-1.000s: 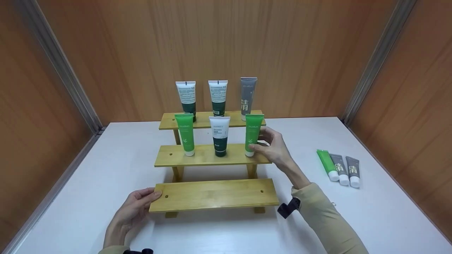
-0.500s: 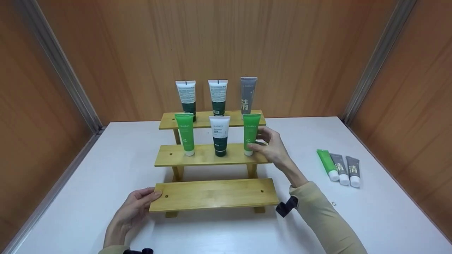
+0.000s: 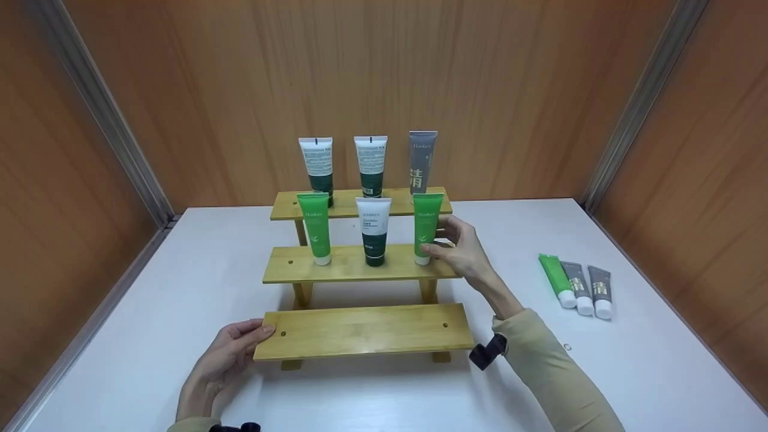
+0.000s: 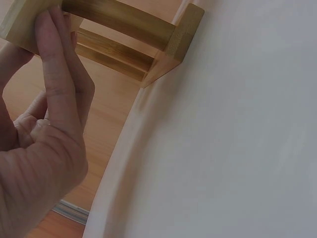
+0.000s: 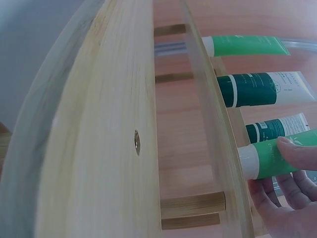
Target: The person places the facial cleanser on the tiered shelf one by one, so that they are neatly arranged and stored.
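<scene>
My right hand pinches a green squeeze tube between thumb and fingers. The tube stands upright, white cap down, at the right end of the rack's middle shelf. In the right wrist view its cap meets the shelf, with the thumb across its front. My left hand grips the left end of the lowest shelf, thumb on top and fingers underneath. On the same middle shelf stand another green tube at the left and a white-and-dark-green tube in the centre.
On the top shelf stand two white-and-dark-green tubes and a grey tube. A green tube and two grey tubes lie on the white table at right. Wood-look panels enclose the table.
My right hand has shifted the green tube slightly left along the middle shelf, then held it there. My left hand stays on the lowest shelf.
</scene>
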Available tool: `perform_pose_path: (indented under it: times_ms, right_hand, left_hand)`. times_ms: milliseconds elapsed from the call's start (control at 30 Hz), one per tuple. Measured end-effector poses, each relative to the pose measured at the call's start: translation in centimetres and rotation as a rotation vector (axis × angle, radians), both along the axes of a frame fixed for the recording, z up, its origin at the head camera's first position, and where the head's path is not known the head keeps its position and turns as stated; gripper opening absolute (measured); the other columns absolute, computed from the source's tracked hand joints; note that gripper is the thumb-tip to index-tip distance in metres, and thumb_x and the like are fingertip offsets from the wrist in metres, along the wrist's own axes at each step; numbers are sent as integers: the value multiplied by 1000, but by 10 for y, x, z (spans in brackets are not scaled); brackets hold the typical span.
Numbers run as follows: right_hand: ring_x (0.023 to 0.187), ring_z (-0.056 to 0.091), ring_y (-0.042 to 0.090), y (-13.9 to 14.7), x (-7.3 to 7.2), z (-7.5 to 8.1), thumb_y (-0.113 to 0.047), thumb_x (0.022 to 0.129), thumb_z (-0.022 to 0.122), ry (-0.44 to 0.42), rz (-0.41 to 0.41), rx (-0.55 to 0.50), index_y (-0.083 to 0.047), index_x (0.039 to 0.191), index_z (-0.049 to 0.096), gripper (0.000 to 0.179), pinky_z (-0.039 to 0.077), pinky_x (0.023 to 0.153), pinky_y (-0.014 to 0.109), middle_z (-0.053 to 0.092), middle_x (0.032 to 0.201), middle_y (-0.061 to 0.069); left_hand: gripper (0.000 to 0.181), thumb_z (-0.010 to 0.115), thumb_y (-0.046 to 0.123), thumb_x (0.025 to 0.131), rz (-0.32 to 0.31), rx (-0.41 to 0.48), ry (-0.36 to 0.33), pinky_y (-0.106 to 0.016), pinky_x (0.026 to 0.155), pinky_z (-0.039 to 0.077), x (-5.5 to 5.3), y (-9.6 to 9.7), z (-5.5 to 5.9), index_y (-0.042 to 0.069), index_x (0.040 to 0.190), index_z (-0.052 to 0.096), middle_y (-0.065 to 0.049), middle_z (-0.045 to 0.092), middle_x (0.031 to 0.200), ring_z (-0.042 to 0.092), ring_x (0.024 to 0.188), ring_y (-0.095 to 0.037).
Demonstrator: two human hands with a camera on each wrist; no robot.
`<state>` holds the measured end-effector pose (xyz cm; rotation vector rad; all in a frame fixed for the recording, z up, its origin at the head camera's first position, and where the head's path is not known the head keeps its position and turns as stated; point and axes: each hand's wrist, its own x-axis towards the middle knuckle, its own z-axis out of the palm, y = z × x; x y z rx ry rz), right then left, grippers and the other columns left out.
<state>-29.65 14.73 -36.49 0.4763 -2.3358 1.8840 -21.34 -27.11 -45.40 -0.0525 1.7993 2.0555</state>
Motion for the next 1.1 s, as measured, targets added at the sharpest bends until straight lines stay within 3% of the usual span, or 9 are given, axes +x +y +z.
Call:
perform_pose_path:
  times_ms: [433, 567, 767, 900, 1100]
  right_hand:
    - [123, 59, 31, 3, 3, -3, -3, 87, 76, 0, 24, -19, 0, 135, 54, 53, 49, 112, 46, 60, 131, 17]
    - [122, 59, 32, 12, 7, -5, -1, 88, 74, 30, 13, -34, 0, 135, 55, 50, 53, 109, 38, 60, 131, 17]
    - [117, 62, 24, 39, 11, -16, 0, 93, 69, 103, -77, -19, 4, 132, 56, 42, 55, 99, 21, 63, 125, 18]
    - [109, 64, 14, 65, 9, -29, -1, 94, 68, 146, -160, -17, 4, 127, 60, 35, 56, 94, 17, 66, 119, 16]
    - [99, 63, 0, 112, 6, -53, -3, 96, 66, 183, -279, 49, 6, 124, 62, 30, 55, 90, 12, 64, 117, 26]
  left_hand:
    - [42, 65, 21, 99, 15, 19, -22, -20, 85, 60, 0, 0, 0, 0, 135, 57, 2, 77, 108, 74, 99, -9]
    - [38, 66, 20, 99, 15, 16, -18, -20, 85, 60, 1, 0, -1, 2, 132, 60, 2, 76, 108, 74, 98, -9]
    - [29, 64, 18, 99, -5, 29, -2, -18, 83, 60, 2, -1, 0, 5, 125, 64, 2, 76, 107, 74, 97, -8]
    - [31, 64, 19, 100, -5, 26, -2, -18, 83, 60, 1, 0, 0, 4, 127, 63, 2, 76, 107, 74, 97, -8]
    - [30, 64, 18, 99, 7, 22, -5, -17, 83, 60, 0, 0, 0, 5, 125, 65, 2, 76, 107, 74, 97, -8]
